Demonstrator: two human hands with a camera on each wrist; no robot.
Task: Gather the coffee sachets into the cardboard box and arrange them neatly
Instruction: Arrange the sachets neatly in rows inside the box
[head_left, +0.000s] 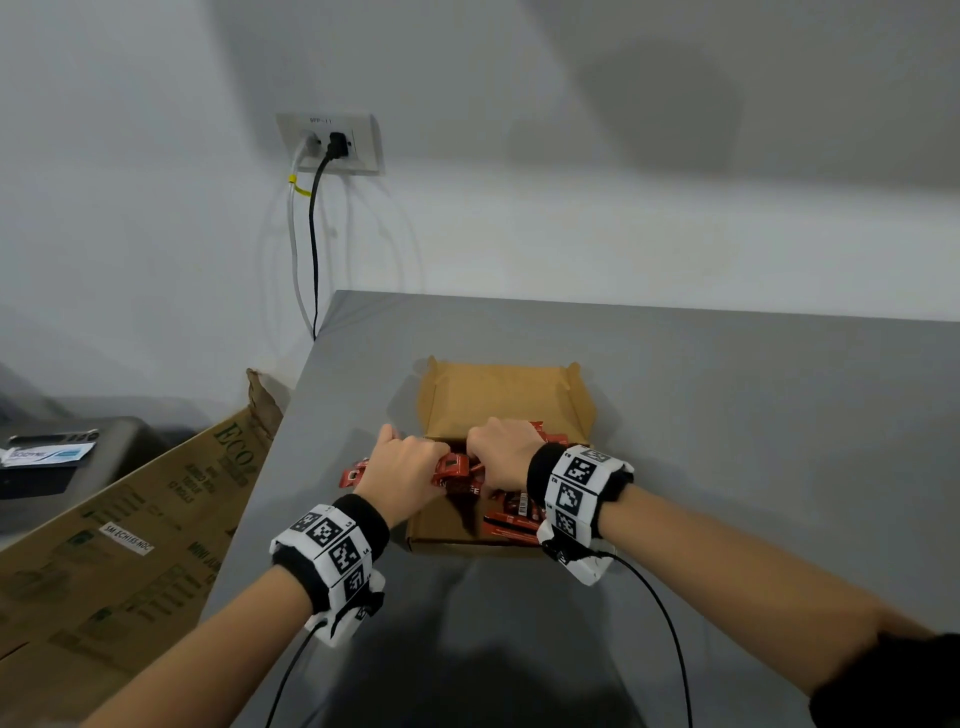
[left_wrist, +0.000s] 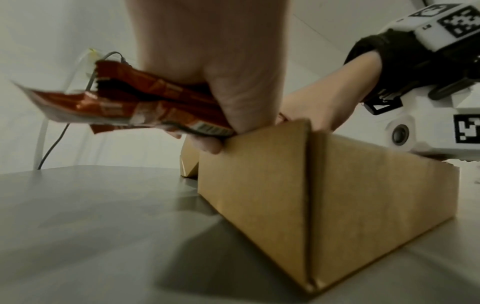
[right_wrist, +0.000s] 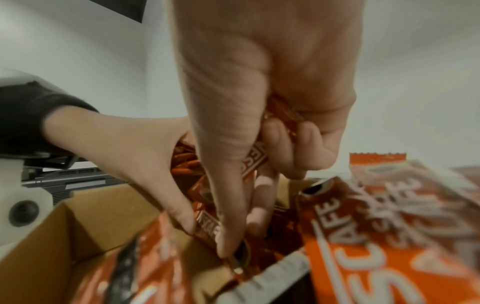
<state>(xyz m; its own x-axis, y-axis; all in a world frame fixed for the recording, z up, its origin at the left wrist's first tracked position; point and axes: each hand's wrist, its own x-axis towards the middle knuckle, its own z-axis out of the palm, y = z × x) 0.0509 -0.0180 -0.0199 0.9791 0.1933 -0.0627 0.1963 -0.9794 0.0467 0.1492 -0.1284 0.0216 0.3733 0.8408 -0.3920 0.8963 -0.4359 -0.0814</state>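
1. The head view alone shows the box's raised lid flap and the wall socket (head_left: 329, 143); only the left wrist view shows the outer wall of the cardboard box (left_wrist: 324, 195).
2. The left hand (head_left: 402, 470) grips a bundle of coffee sachets (left_wrist: 145, 102) over the box's left edge; the right hand (head_left: 501, 452) pinches the same bundle inside the box.
3. One box stands on the grey counter (head_left: 727, 415); the sachets overlap, so I cannot count them.

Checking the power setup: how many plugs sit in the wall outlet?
2: a white plug on the left of the wall outlet and a black plug beside it on the right. Their cords hang down the wall.
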